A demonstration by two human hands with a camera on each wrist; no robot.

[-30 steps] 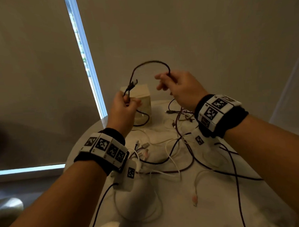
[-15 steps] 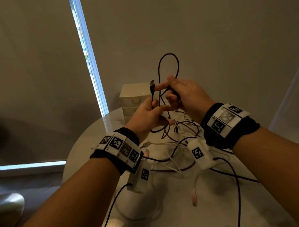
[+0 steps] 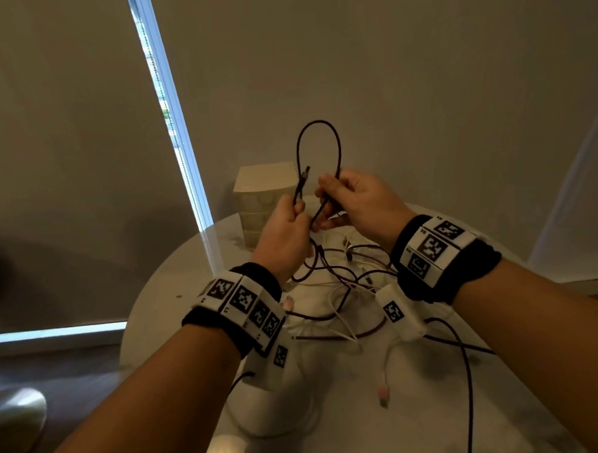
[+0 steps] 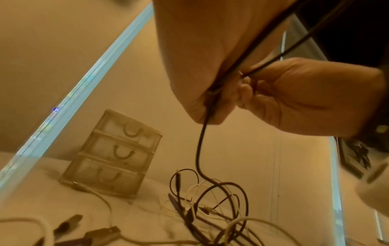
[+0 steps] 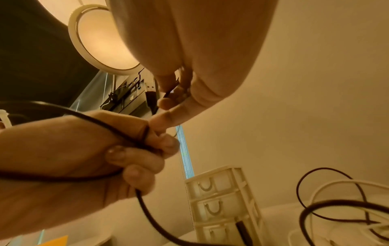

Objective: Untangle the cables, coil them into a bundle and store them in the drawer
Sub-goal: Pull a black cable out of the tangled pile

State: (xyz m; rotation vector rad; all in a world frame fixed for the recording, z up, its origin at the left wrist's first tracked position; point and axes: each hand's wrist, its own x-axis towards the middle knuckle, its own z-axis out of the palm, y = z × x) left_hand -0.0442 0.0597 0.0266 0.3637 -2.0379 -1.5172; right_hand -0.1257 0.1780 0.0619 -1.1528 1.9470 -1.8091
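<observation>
Dark braided cable (image 3: 335, 146) arches in a loop above the drawer unit (image 3: 255, 197) as I coil it clear of the tangle (image 3: 341, 286) in front of that unit. My left hand (image 3: 284, 233) pinches the strand near its plug (image 3: 305, 173); my right hand (image 3: 358, 203) curls round the loop's other leg, likely gathering the first turn. All three drawers look closed.

drawer unit (image 3: 267, 200) front blocked by tangled cables (image 3: 341, 286) | counter (image 3: 176, 283) left edge seemingly open
</observation>
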